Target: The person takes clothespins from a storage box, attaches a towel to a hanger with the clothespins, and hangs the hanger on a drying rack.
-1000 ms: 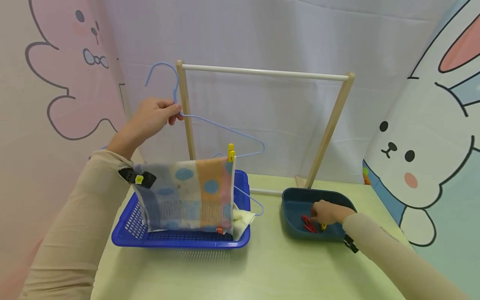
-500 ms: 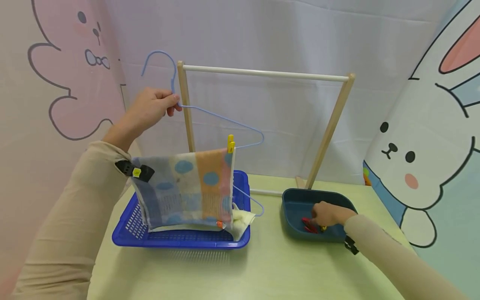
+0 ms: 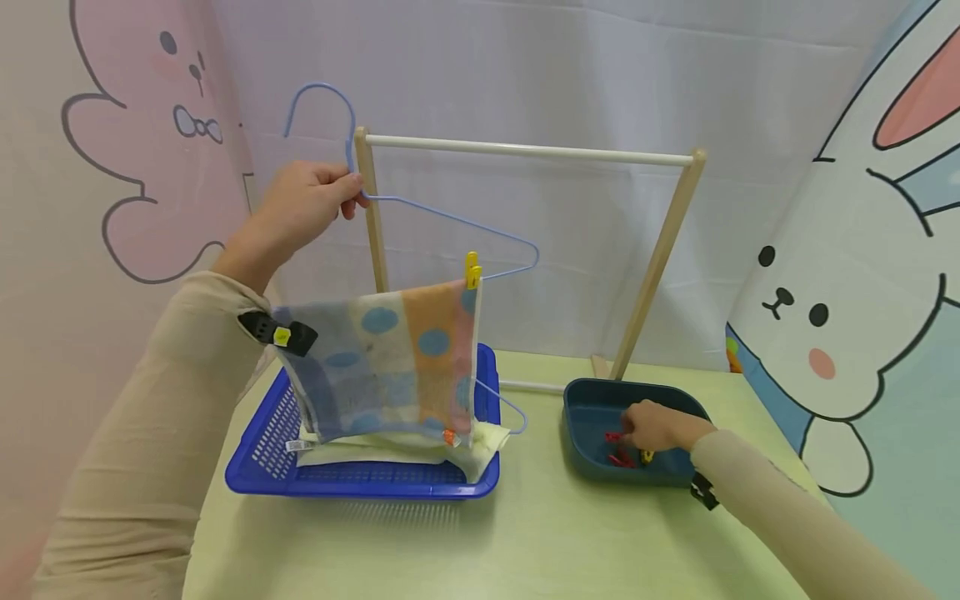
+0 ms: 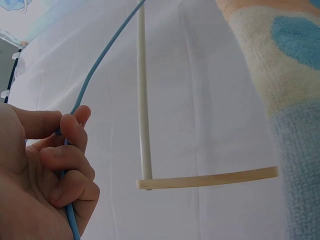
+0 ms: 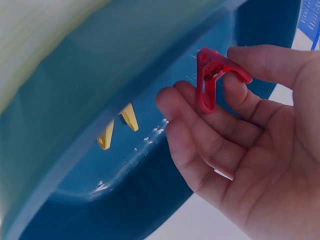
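hanger (image 3: pixel 457 218): light blue, in the left grip (image 3: pixel 307 200), its hook rising above that grip and one arm sloping down to its right.
left grip: clamped on the hanger near the hook's base, fingers curled round the wire.
towel (image 3: pixel 382 367): below the left grip, hanging from the hanger; blue, cream and orange with blue dots, its left end partly behind the sleeve (image 3: pixel 142 408).
yellow clip (image 3: pixel 472 273): down and right of the left grip, on the towel's upper right corner.
red clothespin (image 5: pixel 212 64): in the right grip (image 5: pixel 245 130).
right grip: clamped on the red clothespin between thumb and index finger, inside the basin (image 3: pixel 588 408).
basin pegs: yellow pegs (image 5: pixel 130 117) and another red peg (image 3: pixel 621 459), near the right grip.
basket (image 3: pixel 360 485): blue, beneath the left grip and towel; it holds a pale yellow cloth (image 3: pixel 390 452) and part of a second hanger (image 3: pixel 501 396).
rack (image 3: pixel 525 149): behind both grips, white rail on wooden posts.
desk (image 3: pixel 540 533): pale green, under basin and basket.
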### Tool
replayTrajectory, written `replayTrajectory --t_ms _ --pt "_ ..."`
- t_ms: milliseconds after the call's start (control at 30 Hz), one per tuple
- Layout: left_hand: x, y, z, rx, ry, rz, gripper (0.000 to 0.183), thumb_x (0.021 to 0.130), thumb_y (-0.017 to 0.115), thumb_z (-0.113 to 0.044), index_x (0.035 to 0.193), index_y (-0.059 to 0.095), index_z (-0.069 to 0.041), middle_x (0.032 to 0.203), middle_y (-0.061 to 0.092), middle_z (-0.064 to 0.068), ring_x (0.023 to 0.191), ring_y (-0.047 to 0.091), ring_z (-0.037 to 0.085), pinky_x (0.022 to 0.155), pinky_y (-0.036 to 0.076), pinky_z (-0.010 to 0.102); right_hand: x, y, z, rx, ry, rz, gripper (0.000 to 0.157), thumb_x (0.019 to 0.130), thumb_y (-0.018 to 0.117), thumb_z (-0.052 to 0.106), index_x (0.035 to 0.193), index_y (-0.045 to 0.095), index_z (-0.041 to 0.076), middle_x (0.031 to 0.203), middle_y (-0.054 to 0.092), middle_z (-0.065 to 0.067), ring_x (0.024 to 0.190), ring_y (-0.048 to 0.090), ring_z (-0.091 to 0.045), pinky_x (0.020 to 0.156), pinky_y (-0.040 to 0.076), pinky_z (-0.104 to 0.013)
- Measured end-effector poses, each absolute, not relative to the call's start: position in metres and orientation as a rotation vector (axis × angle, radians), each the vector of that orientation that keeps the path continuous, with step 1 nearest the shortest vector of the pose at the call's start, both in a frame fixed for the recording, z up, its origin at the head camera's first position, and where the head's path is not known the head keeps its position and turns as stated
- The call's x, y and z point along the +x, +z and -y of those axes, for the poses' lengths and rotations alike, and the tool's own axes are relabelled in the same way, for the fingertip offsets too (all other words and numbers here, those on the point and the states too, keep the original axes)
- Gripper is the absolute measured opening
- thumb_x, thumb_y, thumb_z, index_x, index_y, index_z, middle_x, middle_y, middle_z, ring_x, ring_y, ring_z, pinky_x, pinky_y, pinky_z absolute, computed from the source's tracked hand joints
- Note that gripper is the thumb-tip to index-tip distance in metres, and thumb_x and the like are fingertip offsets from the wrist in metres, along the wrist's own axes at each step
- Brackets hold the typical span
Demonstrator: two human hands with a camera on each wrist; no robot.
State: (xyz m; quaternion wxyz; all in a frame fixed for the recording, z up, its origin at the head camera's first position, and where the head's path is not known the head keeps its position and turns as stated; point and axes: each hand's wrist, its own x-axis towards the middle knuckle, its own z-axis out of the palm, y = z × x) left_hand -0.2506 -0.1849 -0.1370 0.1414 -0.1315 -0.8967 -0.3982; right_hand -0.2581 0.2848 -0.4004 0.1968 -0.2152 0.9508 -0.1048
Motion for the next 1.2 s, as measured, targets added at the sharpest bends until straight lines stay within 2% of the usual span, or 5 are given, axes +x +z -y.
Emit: replayTrajectory --t_ms 367,600,733,833,1200 --pt "-0.260 -0.145 0.176 -0.447 -1.111 2.615 0.039 0.100 0.045 -0.036 0.088 0.067 -0.007 0.082 0.058 0.005 0.080 0.038 0.021 0.066 0.026 0.034 -0.264 -0.397 -0.284 -0.622 -0.303 -2.700 0.010 0.091 0.060 0.012 0.081 0.058 0.011 0.069 0.053 0.002 0.058 0.048 -0.013 0.055 0.041 -0.030" --pt "-0.267 -0.154 0.166 -0.503 -1.083 2.636 0.041 0.102 0.042 -0.033 0.076 0.057 -0.005 0.099 0.063 0.009 0.074 0.035 0.020 0.066 0.027 0.034 -0.268 -0.390 -0.283 -0.701 -0.326 -2.759 0.013 0.088 0.067 0.015 0.086 0.055 0.012 0.072 0.052 0.003 0.060 0.048 -0.013 0.056 0.041 -0.030" --pt "-0.271 -0.160 0.162 -0.521 -1.103 2.649 0.040 0.102 0.041 -0.031 0.075 0.054 -0.004 0.097 0.062 0.009 0.071 0.033 0.020 0.064 0.025 0.033 -0.271 -0.387 -0.280 -0.728 -0.368 -2.796 0.018 0.084 0.070 0.014 0.095 0.057 0.008 0.079 0.056 0.002 0.067 0.051 -0.012 0.060 0.045 -0.030" --pt "-0.273 -0.166 0.159 -0.514 -1.129 2.672 0.038 0.102 0.041 -0.030 0.076 0.054 -0.005 0.088 0.058 0.009 0.069 0.033 0.019 0.061 0.025 0.032 -0.271 -0.384 -0.278 -0.773 -0.387 -2.813 0.022 0.083 0.072 0.012 0.099 0.059 0.005 0.083 0.059 0.001 0.072 0.055 -0.012 0.063 0.048 -0.031" --pt "-0.273 -0.181 0.150 -0.478 -1.207 2.790 0.034 0.104 0.036 -0.027 0.085 0.051 -0.003 0.085 0.051 0.007 0.066 0.035 0.016 0.061 0.028 0.031 -0.268 -0.374 -0.273 -0.880 -0.402 -2.864 0.017 0.083 0.070 0.007 0.097 0.064 0.001 0.085 0.062 -0.002 0.071 0.054 -0.011 0.064 0.048 -0.031"
